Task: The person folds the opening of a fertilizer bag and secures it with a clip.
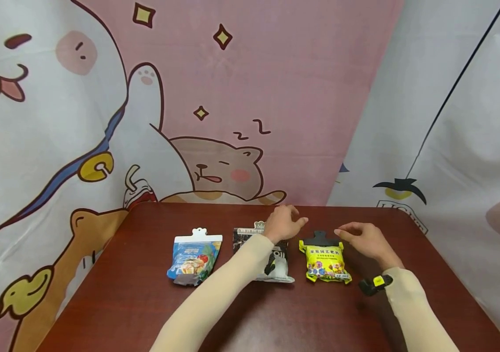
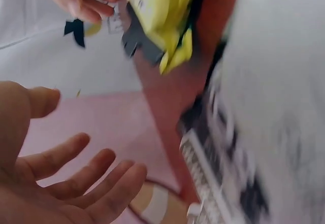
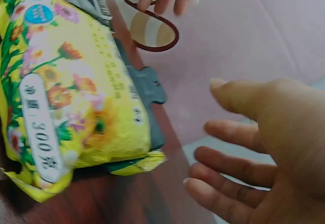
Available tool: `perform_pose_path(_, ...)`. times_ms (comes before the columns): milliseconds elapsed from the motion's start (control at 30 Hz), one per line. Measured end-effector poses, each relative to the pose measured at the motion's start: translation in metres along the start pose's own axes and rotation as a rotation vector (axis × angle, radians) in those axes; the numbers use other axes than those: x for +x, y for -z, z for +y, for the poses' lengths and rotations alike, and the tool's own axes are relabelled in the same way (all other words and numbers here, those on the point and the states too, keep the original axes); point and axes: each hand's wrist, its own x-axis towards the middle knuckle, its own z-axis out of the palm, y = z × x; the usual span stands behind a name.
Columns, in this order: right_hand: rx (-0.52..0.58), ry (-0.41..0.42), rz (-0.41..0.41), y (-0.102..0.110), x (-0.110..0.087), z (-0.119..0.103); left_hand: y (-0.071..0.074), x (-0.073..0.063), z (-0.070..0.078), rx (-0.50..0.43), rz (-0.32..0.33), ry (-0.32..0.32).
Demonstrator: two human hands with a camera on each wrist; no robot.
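Note:
My left hand [image 1: 284, 223] hovers over the top right of a black and white bag [image 1: 280, 269], its fingers loosely bent and holding nothing. That bag carries a patterned clip [image 2: 205, 176], partly hidden by the hand in the head view. To the right lies a yellow bag [image 1: 326, 264] printed with flowers, with a dark grey sealing clip [image 1: 319, 238] across its top edge. Beside the clip's right end is my right hand [image 1: 368, 240]. In the right wrist view, its fingers [image 3: 238, 165] are spread apart from the bag with nothing between them.
A blue food bag [image 1: 193, 261] with a white clip [image 1: 198, 236] lies at the left of the row. All the bags rest on a dark red-brown table [image 1: 144, 303]. Behind its far edge hangs a printed cartoon cloth [image 1: 303, 98].

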Motion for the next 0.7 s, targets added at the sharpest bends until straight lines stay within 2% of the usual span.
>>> perform_pose_path(167, -0.03, 0.037, 0.061, 0.013, -0.006, -0.006, 0.033, -0.004, -0.019, -0.006, 0.049, -0.046)
perform_pose_path(367, -0.114, 0.126, 0.132, 0.027, -0.011, -0.007, 0.073, -0.014, -0.05, 0.105, 0.131, -0.099)
perform_pose_path(533, -0.18, 0.165, 0.2, 0.033, -0.016, -0.002, 0.103, -0.03, -0.081, 0.208, 0.164, -0.118)
perform_pose_path(700, -0.231, 0.179, 0.263, 0.033, -0.022, 0.009, 0.125, -0.053, -0.113, 0.286, 0.198, -0.088)
